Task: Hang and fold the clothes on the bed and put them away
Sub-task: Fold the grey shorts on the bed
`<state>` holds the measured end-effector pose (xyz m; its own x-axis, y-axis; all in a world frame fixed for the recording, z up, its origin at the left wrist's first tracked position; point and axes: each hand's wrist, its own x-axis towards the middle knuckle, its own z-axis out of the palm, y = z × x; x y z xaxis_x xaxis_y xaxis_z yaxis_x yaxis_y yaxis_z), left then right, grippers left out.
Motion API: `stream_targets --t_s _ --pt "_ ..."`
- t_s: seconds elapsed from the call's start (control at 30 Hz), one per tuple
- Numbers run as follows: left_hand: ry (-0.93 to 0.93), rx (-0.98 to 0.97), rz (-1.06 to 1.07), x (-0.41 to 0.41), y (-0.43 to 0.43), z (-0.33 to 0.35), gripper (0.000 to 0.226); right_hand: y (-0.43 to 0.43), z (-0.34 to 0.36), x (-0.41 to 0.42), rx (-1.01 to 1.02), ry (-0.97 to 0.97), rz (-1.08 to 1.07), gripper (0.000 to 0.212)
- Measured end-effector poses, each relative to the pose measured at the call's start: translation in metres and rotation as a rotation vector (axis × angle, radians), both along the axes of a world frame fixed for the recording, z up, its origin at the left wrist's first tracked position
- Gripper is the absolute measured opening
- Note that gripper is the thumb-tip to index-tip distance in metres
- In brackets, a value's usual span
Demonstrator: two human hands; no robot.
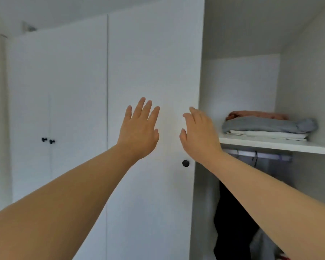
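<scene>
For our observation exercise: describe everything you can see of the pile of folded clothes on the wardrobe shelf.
The pile of folded clothes holds three fabric layers: pink on top, grey in the middle, white at the bottom. It lies on the white shelf in the open wardrobe, above the hanging rail. Nothing else touches it.

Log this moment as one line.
left hand: open, empty | right hand: open, empty | folded stack: on wardrobe shelf | dark garment: hanging below shelf

Two hands [138, 132] [200, 136], three black door knobs [44, 139] [52, 141] [185, 163], perhaps three folded garments [266, 124], one shelf [270, 144]
</scene>
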<state>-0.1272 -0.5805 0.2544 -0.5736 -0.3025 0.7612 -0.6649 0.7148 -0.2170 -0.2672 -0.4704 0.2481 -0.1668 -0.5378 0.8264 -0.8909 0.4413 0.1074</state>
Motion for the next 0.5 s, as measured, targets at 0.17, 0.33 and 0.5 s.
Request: stream_targets --t_s 0.17,0.33,0.5 --pt "-0.052 0.088 0.235 0.123 -0.024 -0.038 0.064 -0.056 -0.036 0.102 0.087 -0.053 0.231 0.046" --pt "-0.060 0.194 0.449 0.232 -0.038 -0.080 0.065 -0.107 -0.075 0.206 0.173 -0.067 0.449 0.046" --pt "-0.030 0.326 0.661 0.325 -0.048 -0.130 0.065 -0.148 -0.113 0.294 0.286 -0.074 0.654 0.048"
